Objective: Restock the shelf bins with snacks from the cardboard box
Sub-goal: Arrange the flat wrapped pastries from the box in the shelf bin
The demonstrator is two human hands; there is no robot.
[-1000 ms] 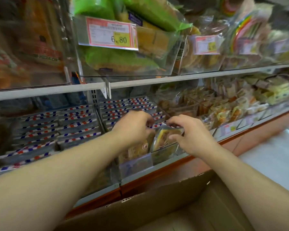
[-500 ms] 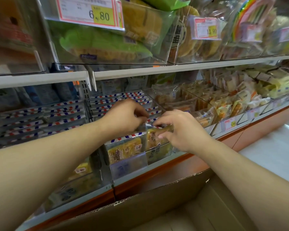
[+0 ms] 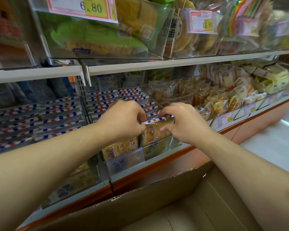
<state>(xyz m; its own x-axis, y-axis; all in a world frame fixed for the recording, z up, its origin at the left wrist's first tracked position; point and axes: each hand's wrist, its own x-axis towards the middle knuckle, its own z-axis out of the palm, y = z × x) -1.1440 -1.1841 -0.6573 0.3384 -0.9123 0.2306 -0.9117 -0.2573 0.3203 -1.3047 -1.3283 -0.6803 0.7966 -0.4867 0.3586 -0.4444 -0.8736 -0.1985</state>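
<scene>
1. Left hand (image 3: pixel 123 120) and right hand (image 3: pixel 182 124) both pinched one snack (image 3: pixel 154 130) over the front bin (image 3: pixel 157 147).
2. Fingertips hidden behind the wrapper.
3. Box (image 3: pixel 140 205) cut off below.

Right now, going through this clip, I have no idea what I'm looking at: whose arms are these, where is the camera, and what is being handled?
There is no machine here. The camera is worn on a person's head and looks forward and down, so the two bare arms reaching in are the wearer's own. The left hand and the right hand both pinch one snack packet, clear wrapping with a red, white and blue striped top edge, at the front of a clear shelf bin. More packets of the same kind stand in rows behind it. The shelf above carries larger bagged goods behind a price tag reading 6.80. At the bottom of the picture is the open cardboard box; what is inside it cannot be seen.
</scene>
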